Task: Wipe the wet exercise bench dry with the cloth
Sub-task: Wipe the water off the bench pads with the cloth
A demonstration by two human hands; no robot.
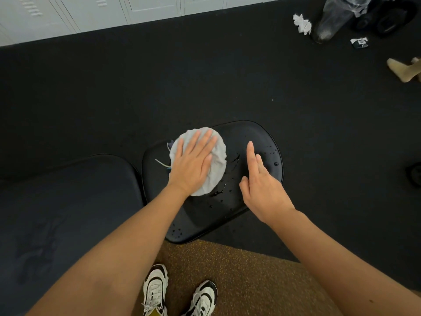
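Standing over the black exercise bench (250,137), the person has trainers (157,290) planted on the speckled brown mat below both forearms, close enough to lean weight onto the pad. Of the two hands, the left hand (193,163) lies flat with fingers straight, palm pressing the pale grey cloth (216,169) down on the seat pad, presumably so the whole cloth soaks rather than skids. Between the hands and just below the cloth, water droplets (218,197) bead on the vinyl, with more beyond the right fingertips. The right hand (262,188) holds nothing, fingers extended over the pad's right side; whether it touches I cannot tell. It seems to steady the bench. Left of the left arm sits the longer backrest pad (68,201). Far beyond the right hand lies a crumpled tissue (301,23) beside a bagged bin (335,21).
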